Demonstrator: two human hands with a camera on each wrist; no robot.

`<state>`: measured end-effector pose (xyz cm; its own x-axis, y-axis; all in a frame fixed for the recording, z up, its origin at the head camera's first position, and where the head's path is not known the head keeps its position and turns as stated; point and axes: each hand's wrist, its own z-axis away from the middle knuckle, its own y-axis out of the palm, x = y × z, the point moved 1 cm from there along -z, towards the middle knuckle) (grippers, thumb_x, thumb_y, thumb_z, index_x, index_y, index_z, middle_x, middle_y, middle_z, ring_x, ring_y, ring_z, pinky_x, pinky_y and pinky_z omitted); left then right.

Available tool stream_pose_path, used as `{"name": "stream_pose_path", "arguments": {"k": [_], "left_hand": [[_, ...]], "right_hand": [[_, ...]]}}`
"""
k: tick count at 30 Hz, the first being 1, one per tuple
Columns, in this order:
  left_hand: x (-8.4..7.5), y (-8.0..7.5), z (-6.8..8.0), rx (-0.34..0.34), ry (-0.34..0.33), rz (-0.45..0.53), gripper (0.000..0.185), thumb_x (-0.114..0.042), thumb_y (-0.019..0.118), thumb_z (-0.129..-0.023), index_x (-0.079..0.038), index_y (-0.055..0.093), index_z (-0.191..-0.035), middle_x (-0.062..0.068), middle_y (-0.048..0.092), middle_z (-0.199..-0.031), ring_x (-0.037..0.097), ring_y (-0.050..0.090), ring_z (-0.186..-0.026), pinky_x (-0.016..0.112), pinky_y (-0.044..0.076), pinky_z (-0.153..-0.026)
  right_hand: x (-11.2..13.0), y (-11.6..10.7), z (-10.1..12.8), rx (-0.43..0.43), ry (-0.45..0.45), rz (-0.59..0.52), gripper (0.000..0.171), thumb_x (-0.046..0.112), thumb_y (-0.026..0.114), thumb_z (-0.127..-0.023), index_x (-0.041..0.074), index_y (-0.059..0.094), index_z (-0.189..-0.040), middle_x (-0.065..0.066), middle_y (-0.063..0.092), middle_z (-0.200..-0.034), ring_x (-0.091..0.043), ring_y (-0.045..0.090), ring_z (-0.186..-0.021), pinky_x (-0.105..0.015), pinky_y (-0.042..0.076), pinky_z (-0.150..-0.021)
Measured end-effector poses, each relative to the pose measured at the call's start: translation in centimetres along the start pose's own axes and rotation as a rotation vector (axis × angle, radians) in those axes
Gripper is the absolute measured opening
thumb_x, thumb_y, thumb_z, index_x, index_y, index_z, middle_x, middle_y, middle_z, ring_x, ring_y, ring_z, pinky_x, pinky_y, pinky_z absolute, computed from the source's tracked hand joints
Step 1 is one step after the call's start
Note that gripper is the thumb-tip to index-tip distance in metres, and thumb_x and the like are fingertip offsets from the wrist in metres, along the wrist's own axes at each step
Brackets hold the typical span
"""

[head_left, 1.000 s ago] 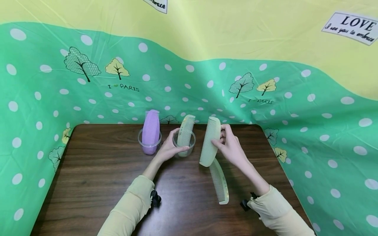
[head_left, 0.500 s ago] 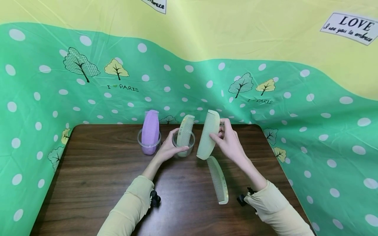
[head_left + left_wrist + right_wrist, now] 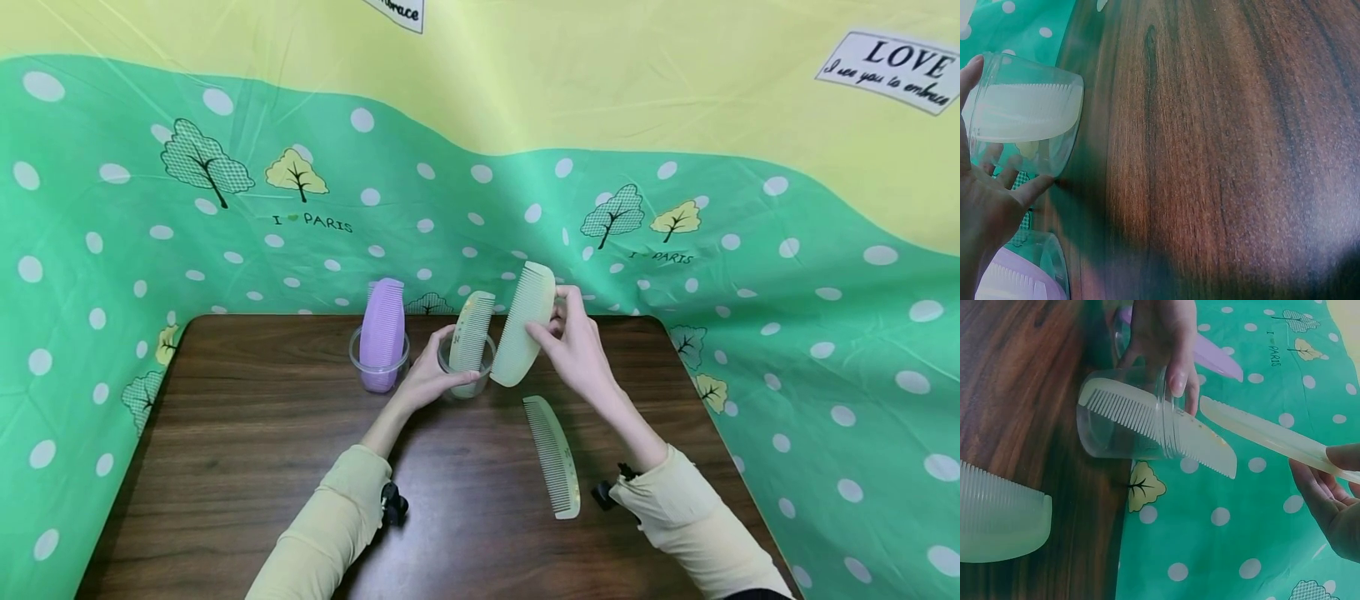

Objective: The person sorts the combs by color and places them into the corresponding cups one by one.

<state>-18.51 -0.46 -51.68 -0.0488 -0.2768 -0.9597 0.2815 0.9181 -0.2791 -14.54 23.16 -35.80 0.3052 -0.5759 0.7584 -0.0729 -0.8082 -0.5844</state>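
Purple comb (image 3: 382, 323) stands unmoved in its cup (image 3: 379, 364); the left hand (image 3: 431, 377) still curls round the clear cup (image 3: 467, 367). The right hand (image 3: 573, 350) pinches the pale comb (image 3: 522, 323), now lifted higher and nearer that cup.

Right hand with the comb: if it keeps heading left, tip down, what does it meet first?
Probably the clear cup that the left hand holds. The lower tip of the held comb in the right hand sits beside the cup's rim, where another comb already stands. Depth between them is unclear.
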Motion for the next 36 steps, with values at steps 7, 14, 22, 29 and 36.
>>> {"name": "stream_pose_path", "arguments": {"k": [7, 14, 22, 29, 36], "left_hand": [[0.0, 0.0, 0.0, 0.002, 0.009, 0.002, 0.103, -0.047, 0.089, -0.077, -0.029, 0.029, -0.159, 0.008, 0.035, -0.166, 0.03, 0.033, -0.154, 0.061, 0.028, -0.123], [0.0, -0.1, 0.0, 0.008, 0.002, 0.005, 0.104, -0.047, 0.088, -0.078, -0.027, 0.028, -0.161, 0.006, 0.033, -0.167, 0.031, 0.031, -0.155, 0.062, 0.027, -0.123], [-0.1, -0.1, 0.0, 0.005, 0.009, 0.014, 0.099, -0.045, 0.089, -0.078, -0.035, 0.03, -0.158, 0.004, 0.036, -0.165, 0.03, 0.034, -0.154, 0.061, 0.027, -0.123], [0.0, -0.1, -0.1, -0.001, 0.011, 0.005, 0.098, -0.044, 0.089, -0.078, -0.036, 0.031, -0.156, 0.003, 0.038, -0.165, 0.029, 0.036, -0.153, 0.059, 0.027, -0.123], [0.1, 0.0, -0.2, 0.0, 0.004, -0.007, 0.097, -0.045, 0.088, -0.078, -0.037, 0.031, -0.156, 0.003, 0.037, -0.165, 0.029, 0.035, -0.153, 0.06, 0.028, -0.123]], "right_hand": [[0.3, 0.4, -0.7, -0.027, -0.038, 0.004, 0.046, 0.013, 0.069, -0.098, 0.012, 0.042, -0.136, -0.013, 0.072, -0.099, -0.023, 0.067, -0.072, -0.027, 0.052, -0.057], [0.2, 0.8, -1.3, -0.034, -0.064, 0.017, 0.045, 0.013, 0.069, -0.098, 0.011, 0.043, -0.134, -0.013, 0.074, -0.1, -0.019, 0.068, -0.077, -0.026, 0.048, -0.059], [0.4, 1.4, -1.6, -0.025, -0.088, 0.037, 0.044, 0.012, 0.069, -0.099, 0.009, 0.043, -0.134, -0.015, 0.073, -0.101, -0.02, 0.069, -0.079, -0.025, 0.048, -0.061], [0.3, 2.0, -2.3, -0.032, -0.094, 0.045, 0.046, 0.011, 0.071, -0.097, 0.01, 0.044, -0.134, -0.014, 0.073, -0.1, -0.021, 0.07, -0.08, -0.028, 0.049, -0.061], [-0.1, 3.0, -2.9, -0.036, -0.106, 0.044, 0.045, 0.011, 0.069, -0.098, 0.01, 0.044, -0.135, -0.014, 0.071, -0.1, -0.023, 0.07, -0.084, -0.034, 0.053, -0.066]]}}
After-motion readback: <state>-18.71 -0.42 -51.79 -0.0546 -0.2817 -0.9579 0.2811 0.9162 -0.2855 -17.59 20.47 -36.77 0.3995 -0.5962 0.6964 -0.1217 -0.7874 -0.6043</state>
